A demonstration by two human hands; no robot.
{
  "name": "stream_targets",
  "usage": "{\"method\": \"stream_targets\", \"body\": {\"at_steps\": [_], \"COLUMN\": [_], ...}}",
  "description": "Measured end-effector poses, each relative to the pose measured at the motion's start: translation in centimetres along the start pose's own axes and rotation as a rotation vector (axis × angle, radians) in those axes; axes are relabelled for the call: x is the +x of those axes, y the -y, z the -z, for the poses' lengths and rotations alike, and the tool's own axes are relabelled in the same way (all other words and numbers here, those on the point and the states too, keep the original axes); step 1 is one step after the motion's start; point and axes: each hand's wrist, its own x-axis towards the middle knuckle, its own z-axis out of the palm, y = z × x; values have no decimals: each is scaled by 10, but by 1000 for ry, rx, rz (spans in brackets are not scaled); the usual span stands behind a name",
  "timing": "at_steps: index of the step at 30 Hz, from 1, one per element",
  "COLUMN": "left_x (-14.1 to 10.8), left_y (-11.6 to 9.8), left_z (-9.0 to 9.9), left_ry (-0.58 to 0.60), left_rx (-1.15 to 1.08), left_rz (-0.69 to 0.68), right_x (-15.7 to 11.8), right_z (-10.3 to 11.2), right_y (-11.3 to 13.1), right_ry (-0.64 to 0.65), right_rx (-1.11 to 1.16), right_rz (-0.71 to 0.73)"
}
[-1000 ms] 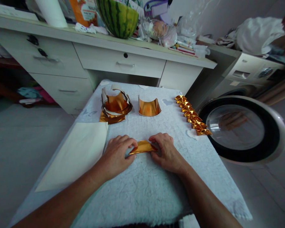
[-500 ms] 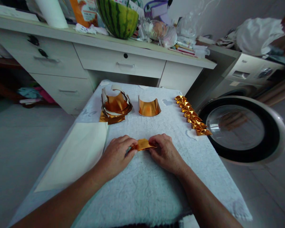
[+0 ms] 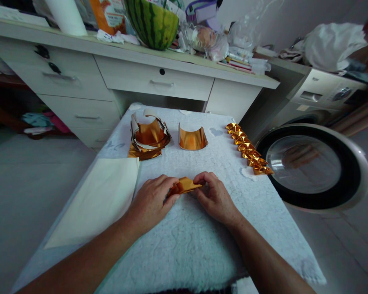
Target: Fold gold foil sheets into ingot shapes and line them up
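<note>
Grip of the left hand (image 3: 153, 199) is closed on the left end of one folded gold sheet (image 3: 185, 185); grip of the right hand (image 3: 214, 200) is closed on its right end. Directly beyond both grips, the table (image 3: 178, 253) carries one curved gold sheet (image 3: 192, 139). Beyond and left: one nested bundle of curled gold sheets (image 3: 150, 132), sheet count unreadable. Beyond and right: one row of folded gold pieces (image 3: 247, 148), approximately seven, overlapping. Farthest from the grips: one orange packet (image 3: 108, 16), contents hidden.
</note>
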Motion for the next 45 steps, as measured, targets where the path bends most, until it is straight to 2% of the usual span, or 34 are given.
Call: {"method": "stream_targets", "body": {"at_steps": [8, 15, 21, 31, 45], "left_x": [-1, -2, -1, 0, -2], "left_y": [-1, -5, -6, -9, -8], "left_z": [2, 6, 6, 10, 10], "left_ry": [-21, -72, -97, -85, -54], "left_rx": [-87, -217, -195, -153, -41], "left_rz": [49, 30, 3, 37, 71], "right_x": [-1, -1, -1, -2, -3], "right_z": [-3, -3, -6, -9, -12], "right_y": [-1, 2, 2, 2, 1], "right_ry": [-15, -59, -98, -70, -5], "right_rx": [108, -25, -140, -210, -225], "right_rz": [-28, 12, 23, 24, 156]}}
